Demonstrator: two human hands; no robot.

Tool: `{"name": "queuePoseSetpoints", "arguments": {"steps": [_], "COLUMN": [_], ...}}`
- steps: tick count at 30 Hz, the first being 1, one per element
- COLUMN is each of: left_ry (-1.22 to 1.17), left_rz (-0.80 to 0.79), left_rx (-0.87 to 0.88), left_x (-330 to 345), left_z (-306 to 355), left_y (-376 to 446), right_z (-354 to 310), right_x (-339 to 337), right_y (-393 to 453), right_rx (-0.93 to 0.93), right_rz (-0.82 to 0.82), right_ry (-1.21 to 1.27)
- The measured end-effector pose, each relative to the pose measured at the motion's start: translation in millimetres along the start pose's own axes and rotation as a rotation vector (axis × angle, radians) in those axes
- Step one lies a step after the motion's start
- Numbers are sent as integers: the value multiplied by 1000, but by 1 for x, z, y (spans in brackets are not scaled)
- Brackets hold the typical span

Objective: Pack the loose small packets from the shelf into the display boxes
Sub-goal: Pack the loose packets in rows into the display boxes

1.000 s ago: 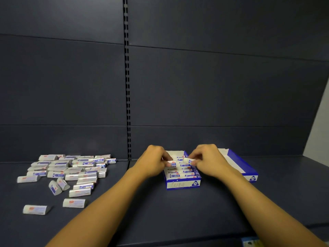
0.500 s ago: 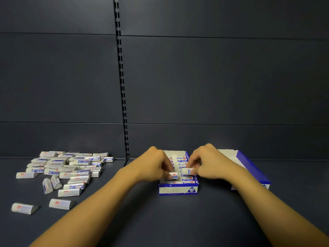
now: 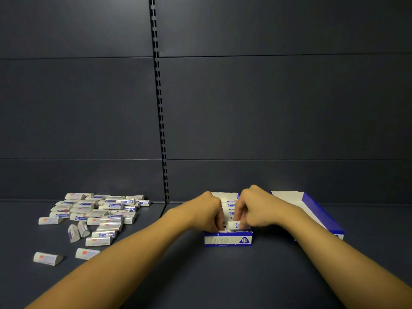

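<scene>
Packet (image 3: 234, 225): small, white with blue print, at the near end of the display box (image 3: 227, 240).
Right hand (image 3: 256, 210): pinches it.
Left hand (image 3: 206, 214): fingers curled into the box; grip unclear.
Change: both hands came nearer the front wall.

Display boxes: two, the near box (image 3: 227, 240) and the far-right box (image 3: 312, 208).
Loose packets: a heap (image 3: 100, 210) of thirty-odd at far left; exact count unclear.
Stray packets: two, near left (image 3: 48, 258) (image 3: 85, 253).
Hands: two, left (image 3: 206, 211), right (image 3: 259, 207).
</scene>
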State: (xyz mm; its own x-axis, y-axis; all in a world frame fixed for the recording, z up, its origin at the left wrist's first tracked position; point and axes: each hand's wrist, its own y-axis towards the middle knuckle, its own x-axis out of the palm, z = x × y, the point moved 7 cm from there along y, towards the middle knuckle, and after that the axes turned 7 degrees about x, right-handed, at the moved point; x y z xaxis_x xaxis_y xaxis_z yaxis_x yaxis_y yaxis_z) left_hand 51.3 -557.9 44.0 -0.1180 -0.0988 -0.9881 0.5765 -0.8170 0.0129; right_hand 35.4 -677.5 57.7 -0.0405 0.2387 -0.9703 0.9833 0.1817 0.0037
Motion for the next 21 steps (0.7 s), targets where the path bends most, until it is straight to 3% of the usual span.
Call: {"name": "queuePoseSetpoints", "arguments": {"steps": [21], "left_ry": [58], "left_rz": [-103], "left_rx": [-6], "left_x": [2], "left_z": [5], "left_y": [4], "right_z": [-9], "right_x": [15], "right_y": [13], "right_rx": [-17], "right_rz": [-133], "right_ry": [-114]}}
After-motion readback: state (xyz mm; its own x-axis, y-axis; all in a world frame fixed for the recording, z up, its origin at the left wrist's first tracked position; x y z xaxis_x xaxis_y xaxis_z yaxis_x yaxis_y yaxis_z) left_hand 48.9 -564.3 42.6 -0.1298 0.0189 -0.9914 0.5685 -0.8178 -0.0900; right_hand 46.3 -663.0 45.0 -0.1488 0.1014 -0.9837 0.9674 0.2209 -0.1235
